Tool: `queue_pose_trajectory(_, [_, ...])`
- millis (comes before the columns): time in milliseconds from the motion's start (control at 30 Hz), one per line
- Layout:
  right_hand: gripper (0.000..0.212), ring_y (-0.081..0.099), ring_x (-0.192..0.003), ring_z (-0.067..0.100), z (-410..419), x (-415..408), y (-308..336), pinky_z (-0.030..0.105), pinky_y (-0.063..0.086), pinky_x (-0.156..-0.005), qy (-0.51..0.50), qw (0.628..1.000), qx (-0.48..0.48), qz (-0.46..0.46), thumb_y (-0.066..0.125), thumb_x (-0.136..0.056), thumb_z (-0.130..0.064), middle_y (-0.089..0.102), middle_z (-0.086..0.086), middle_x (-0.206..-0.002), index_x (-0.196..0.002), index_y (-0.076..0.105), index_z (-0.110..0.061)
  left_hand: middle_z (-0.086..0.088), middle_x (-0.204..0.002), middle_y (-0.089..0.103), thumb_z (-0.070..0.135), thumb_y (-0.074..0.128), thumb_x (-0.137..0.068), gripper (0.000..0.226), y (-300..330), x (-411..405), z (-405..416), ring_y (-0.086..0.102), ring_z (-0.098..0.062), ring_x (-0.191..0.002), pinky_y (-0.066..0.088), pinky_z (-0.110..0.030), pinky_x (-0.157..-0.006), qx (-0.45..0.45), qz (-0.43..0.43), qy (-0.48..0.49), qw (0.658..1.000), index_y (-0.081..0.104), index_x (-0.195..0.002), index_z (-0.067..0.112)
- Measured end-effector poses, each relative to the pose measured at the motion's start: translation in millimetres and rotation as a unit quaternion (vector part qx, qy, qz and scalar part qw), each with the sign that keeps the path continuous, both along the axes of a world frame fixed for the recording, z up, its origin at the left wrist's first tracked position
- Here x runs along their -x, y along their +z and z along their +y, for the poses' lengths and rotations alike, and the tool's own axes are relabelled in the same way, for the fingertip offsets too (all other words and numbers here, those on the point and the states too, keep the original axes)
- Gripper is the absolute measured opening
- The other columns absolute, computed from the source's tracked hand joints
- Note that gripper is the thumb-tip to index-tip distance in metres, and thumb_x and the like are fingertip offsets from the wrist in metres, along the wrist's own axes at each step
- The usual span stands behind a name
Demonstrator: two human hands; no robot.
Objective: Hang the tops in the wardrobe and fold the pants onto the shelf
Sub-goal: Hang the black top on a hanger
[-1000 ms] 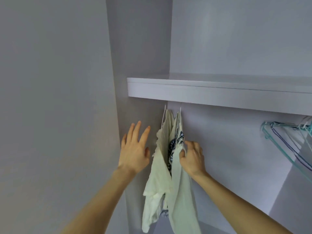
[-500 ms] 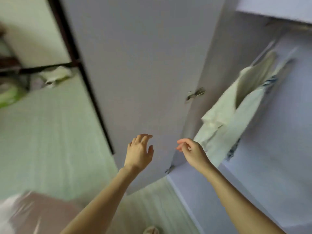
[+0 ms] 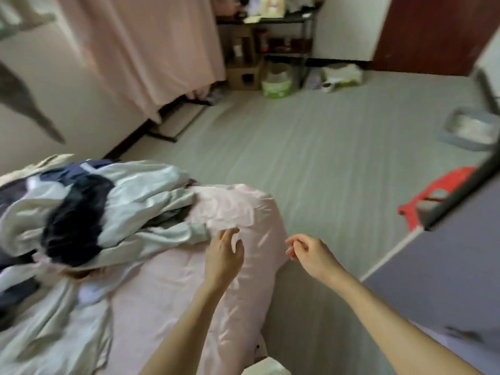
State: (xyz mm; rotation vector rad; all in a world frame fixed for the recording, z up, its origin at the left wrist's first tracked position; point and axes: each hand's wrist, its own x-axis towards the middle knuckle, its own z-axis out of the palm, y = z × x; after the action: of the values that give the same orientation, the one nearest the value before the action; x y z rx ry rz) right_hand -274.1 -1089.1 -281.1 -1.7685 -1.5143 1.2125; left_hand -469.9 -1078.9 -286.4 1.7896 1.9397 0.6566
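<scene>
Both hands hang empty over the bed, the wardrobe now behind the view.

The pink-sheeted bed (image 3: 167,293) fills the lower left where the grey wardrobe interior stood half a second ago; only the grey wardrobe door (image 3: 446,280) shows, at right. A rumpled heap of pale green and dark navy clothes (image 3: 81,212) lies on the bed. The left hand (image 3: 223,257) hovers just beside it, fingers loosely spread; the right hand (image 3: 311,251) hangs over the floor, fingers loosely curled, holding nothing.
</scene>
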Motion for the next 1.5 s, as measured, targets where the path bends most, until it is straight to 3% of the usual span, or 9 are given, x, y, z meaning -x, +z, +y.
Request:
queue_pose_trajectory(200, [0.025, 0.055, -0.065, 0.004, 70, 142, -23, 0.025, 0.046, -0.077, 0.127, 0.991, 0.045, -0.003, 0.038, -0.095, -0.006, 0.058, -0.010, -0.071, -0.104, 0.062, -0.009, -0.010, -0.121, 0.057, 0.012, 0.052, -0.088, 0.033, -30, 146, 19, 0.052, -0.028, -0.115, 0.039, -0.034, -0.092, 0.061, 0.011, 0.132, 0.989, 0.057, -0.121, 0.009])
queue_pose_trajectory(433, [0.031, 0.055, -0.112, 0.019, 144, 265, -86, 0.024, 0.039, -0.090, 0.250, 0.962, 0.065, -0.092, 0.041, -0.093, -0.015, 0.061, 0.000, -0.120, -0.121, 0.055, -0.017, -0.006, -0.132, 0.051, 0.014, 0.047, -0.089, 0.039, -94, 278, 64, 0.047, -0.024, -0.121, 0.038, -0.036, -0.096, 0.144, 0.037, 0.224, 0.963, 0.051, -0.128, 0.013])
queue_pose_trajectory(633, [0.036, 0.052, -0.115, 0.021, 209, 360, -154, 0.023, 0.037, -0.087, 0.293, 0.939, 0.088, -0.154, 0.037, -0.096, -0.016, 0.056, 0.004, -0.128, -0.130, 0.046, -0.017, -0.010, -0.144, 0.033, 0.015, 0.051, -0.085, 0.053, -134, 401, 127, 0.031, -0.028, -0.131, 0.035, -0.041, -0.098, 0.127, 0.149, 0.299, 0.934, 0.040, -0.137, 0.013])
queue_pose_trajectory(867, [0.043, 0.046, -0.122, 0.020, 270, 457, -195, 0.027, 0.035, -0.096, 0.353, 0.923, 0.027, -0.148, 0.042, -0.092, -0.018, 0.052, 0.005, -0.131, -0.135, 0.041, -0.017, -0.015, -0.156, -0.002, 0.035, 0.066, -0.082, 0.097, -168, 515, 178, -0.004, -0.034, -0.143, 0.006, -0.055, -0.112, 0.177, 0.236, 0.398, 0.869, -0.005, -0.148, 0.029])
queue_pose_trajectory(967, [0.042, 0.048, -0.119, 0.019, 278, 475, -202, 0.028, 0.036, -0.094, 0.365, 0.920, 0.029, -0.139, 0.042, -0.092, -0.019, 0.052, 0.004, -0.128, -0.134, 0.042, -0.017, -0.017, -0.141, 0.037, 0.019, 0.060, -0.085, 0.088, -177, 538, 182, 0.030, -0.037, -0.133, 0.017, -0.050, -0.111, 0.202, 0.165, 0.421, 0.869, 0.000, -0.149, 0.025])
queue_pose_trajectory(1067, [0.040, 0.051, -0.114, 0.017, 279, 482, -200, 0.028, 0.038, -0.092, 0.341, 0.933, 0.045, -0.108, 0.042, -0.092, -0.021, 0.055, 0.001, -0.121, -0.133, 0.044, -0.017, -0.015, -0.134, 0.049, 0.007, 0.053, -0.086, 0.062, -169, 528, 180, 0.046, -0.033, -0.123, 0.033, -0.037, -0.102, 0.112, -0.036, 0.412, 0.904, 0.030, -0.144, 0.014])
queue_pose_trajectory(1233, [0.029, 0.055, -0.112, 0.025, 273, 484, -150, 0.038, 0.047, -0.087, 0.174, 0.941, 0.250, 0.149, 0.048, -0.094, -0.040, 0.056, 0.006, -0.117, -0.118, 0.051, -0.024, -0.012, -0.098, 0.061, -0.001, 0.057, -0.078, 0.036, -119, 435, 159, 0.056, -0.023, -0.096, 0.045, -0.025, -0.079, -0.007, -0.420, 0.371, 0.828, 0.058, -0.114, -0.002])
queue_pose_trajectory(1367, [0.040, 0.064, -0.099, 0.026, 263, 460, -98, 0.035, 0.050, -0.075, 0.116, 0.823, 0.408, 0.378, 0.048, -0.092, -0.044, 0.065, 0.009, -0.112, -0.112, 0.064, -0.013, -0.009, -0.076, 0.055, 0.009, 0.052, -0.059, 0.030, -78, 361, 124, 0.050, -0.017, -0.077, 0.038, -0.026, -0.068, 0.085, -0.493, 0.196, 0.843, 0.062, -0.086, -0.001])
queue_pose_trajectory(1500, [0.035, 0.062, -0.081, 0.028, 234, 405, -69, 0.025, 0.048, -0.060, 0.100, 0.886, 0.336, 0.303, 0.043, -0.090, 0.008, 0.062, 0.020, -0.094, -0.125, 0.049, 0.010, 0.004, -0.075, 0.063, 0.013, 0.056, -0.064, 0.022, -54, 313, 102, 0.057, -0.012, -0.077, 0.043, -0.022, -0.073, 0.158, -0.481, 0.106, 0.856, 0.067, -0.081, 0.023])
